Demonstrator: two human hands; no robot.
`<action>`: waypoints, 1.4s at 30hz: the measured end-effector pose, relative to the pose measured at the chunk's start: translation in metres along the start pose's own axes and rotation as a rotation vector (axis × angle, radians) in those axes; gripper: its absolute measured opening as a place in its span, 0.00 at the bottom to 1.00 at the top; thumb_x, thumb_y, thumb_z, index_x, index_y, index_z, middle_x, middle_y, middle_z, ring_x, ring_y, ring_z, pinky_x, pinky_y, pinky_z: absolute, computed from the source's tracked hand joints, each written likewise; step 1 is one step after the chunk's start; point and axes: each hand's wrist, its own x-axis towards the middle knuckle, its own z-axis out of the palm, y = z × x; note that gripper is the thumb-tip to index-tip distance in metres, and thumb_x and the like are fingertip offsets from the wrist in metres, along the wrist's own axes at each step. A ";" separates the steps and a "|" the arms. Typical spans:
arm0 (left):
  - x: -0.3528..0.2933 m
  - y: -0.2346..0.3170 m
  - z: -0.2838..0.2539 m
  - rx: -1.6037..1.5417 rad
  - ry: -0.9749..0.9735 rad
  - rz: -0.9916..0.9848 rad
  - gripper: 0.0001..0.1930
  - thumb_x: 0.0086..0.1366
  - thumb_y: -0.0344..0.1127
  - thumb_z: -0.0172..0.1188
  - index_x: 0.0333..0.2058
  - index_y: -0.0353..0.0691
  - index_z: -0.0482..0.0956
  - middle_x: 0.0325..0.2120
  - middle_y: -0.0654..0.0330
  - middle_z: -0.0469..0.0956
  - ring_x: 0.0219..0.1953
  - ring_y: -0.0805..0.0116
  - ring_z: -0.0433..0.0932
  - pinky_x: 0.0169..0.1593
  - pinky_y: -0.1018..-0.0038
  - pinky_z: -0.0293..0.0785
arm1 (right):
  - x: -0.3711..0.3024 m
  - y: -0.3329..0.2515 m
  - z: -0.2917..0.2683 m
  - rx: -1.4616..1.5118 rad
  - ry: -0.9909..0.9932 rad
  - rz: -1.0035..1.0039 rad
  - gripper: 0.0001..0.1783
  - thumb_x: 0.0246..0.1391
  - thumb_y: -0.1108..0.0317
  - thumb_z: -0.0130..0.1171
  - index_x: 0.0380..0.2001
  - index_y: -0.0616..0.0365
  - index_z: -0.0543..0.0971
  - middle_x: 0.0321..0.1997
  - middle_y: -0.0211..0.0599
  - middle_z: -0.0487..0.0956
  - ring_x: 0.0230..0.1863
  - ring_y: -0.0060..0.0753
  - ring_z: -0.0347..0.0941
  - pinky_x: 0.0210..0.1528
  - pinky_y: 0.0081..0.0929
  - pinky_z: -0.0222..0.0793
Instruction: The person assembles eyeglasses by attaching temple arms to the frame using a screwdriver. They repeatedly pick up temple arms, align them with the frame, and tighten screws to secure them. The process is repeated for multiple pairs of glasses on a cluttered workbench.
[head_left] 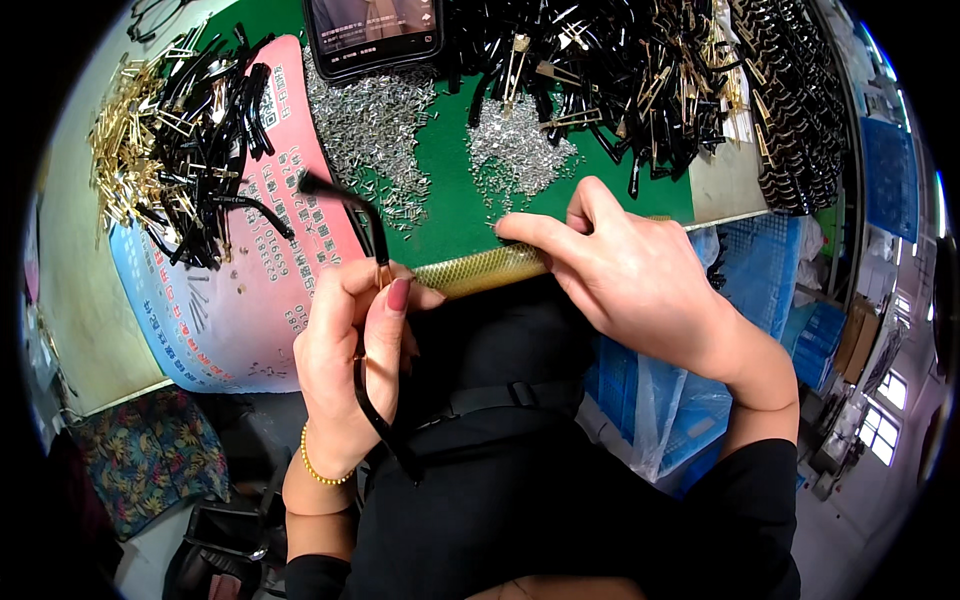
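Note:
My left hand is closed, thumb pressed against the fingers, round slim black eyeglass temples with gold-coloured metal ends. One curved black tip rises above the hand; another black length hangs below it. My right hand reaches over the table's near edge. Its index finger is stretched out, the tip at the green mat beside a few stray pieces from a heap of tiny silver metal pins. The other fingers are bent and partly hidden, and nothing shows in them.
A larger heap of silver pins lies left of centre, below a phone. Black and gold temples are piled at left and far right. A yellow textured strip lines the near edge. Blue crates stand at right.

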 end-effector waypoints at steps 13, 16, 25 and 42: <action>0.009 0.002 0.002 0.092 0.028 0.043 0.11 0.74 0.30 0.56 0.50 0.35 0.81 0.28 0.61 0.86 0.19 0.80 0.77 0.24 0.80 0.73 | 0.034 -0.035 -0.031 1.263 -0.567 0.315 0.27 0.72 0.63 0.41 0.70 0.53 0.54 0.38 0.34 0.71 0.24 0.21 0.76 0.21 0.20 0.75; 0.008 0.000 0.002 0.091 0.026 0.036 0.11 0.74 0.29 0.57 0.51 0.35 0.80 0.28 0.60 0.86 0.20 0.79 0.78 0.25 0.79 0.74 | 0.038 -0.038 -0.036 1.322 -0.548 0.375 0.28 0.71 0.69 0.42 0.71 0.52 0.56 0.41 0.33 0.72 0.27 0.20 0.78 0.22 0.18 0.75; 0.009 -0.016 0.004 0.406 0.072 0.322 0.14 0.67 0.24 0.61 0.51 0.32 0.79 0.29 0.54 0.84 0.23 0.62 0.81 0.30 0.72 0.76 | 0.038 -0.036 -0.033 1.264 -0.547 0.358 0.27 0.70 0.64 0.45 0.68 0.55 0.55 0.38 0.35 0.72 0.23 0.23 0.76 0.19 0.22 0.74; 0.038 -0.036 -0.072 0.344 0.432 0.332 0.12 0.79 0.32 0.48 0.51 0.32 0.76 0.42 0.55 0.83 0.37 0.76 0.81 0.29 0.83 0.72 | 0.031 0.066 -0.075 0.206 0.741 0.336 0.17 0.65 0.60 0.52 0.42 0.66 0.78 0.37 0.58 0.81 0.40 0.59 0.80 0.45 0.46 0.75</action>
